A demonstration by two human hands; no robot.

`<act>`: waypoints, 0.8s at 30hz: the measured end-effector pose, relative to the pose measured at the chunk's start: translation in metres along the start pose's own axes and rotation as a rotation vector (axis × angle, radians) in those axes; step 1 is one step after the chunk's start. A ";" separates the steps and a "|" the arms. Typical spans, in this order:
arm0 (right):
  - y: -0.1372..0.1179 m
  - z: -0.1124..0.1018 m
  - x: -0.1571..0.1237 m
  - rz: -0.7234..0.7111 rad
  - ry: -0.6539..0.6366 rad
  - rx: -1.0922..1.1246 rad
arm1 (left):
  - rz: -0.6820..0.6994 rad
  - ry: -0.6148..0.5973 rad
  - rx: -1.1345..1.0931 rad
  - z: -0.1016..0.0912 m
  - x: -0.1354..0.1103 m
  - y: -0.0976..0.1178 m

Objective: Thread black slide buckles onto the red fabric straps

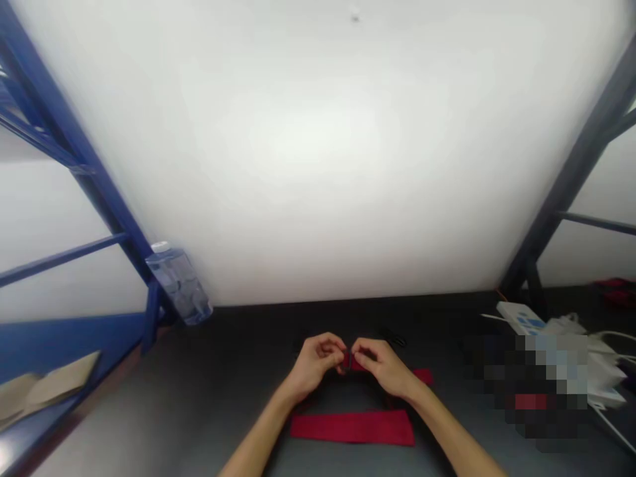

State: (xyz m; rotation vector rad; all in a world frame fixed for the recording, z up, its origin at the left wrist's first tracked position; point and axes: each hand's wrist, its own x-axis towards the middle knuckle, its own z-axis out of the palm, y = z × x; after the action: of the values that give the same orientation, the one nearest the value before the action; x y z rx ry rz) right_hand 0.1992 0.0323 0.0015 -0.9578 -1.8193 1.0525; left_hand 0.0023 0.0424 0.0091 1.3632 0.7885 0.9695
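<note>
My left hand [318, 361] and my right hand [382, 364] meet above the dark table [199, 397], fingers pinched together on a small red piece [349, 361] held between them. A strip of red material trails from under my right hand [423, 376]. Nearer to me, a long flat red strip [354, 426] lies on the table between my forearms. What the small red piece is exactly cannot be made out.
A clear plastic water bottle [179, 283] stands at the back left by a blue shelf post [74, 152]. A white power strip [521, 317] and white cables [606, 377] lie at the right. A white wall rises behind the table. Cardboard [44, 387] rests on the blue shelf at left.
</note>
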 end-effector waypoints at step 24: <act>0.001 0.004 0.002 0.053 0.201 0.460 | -0.126 0.098 -0.076 -0.002 0.000 -0.009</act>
State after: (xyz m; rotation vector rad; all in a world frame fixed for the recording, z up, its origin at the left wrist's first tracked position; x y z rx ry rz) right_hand 0.1949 0.0330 -0.0005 -0.7983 -1.3150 1.2860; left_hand 0.0010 0.0438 0.0001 1.1936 0.8919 0.9626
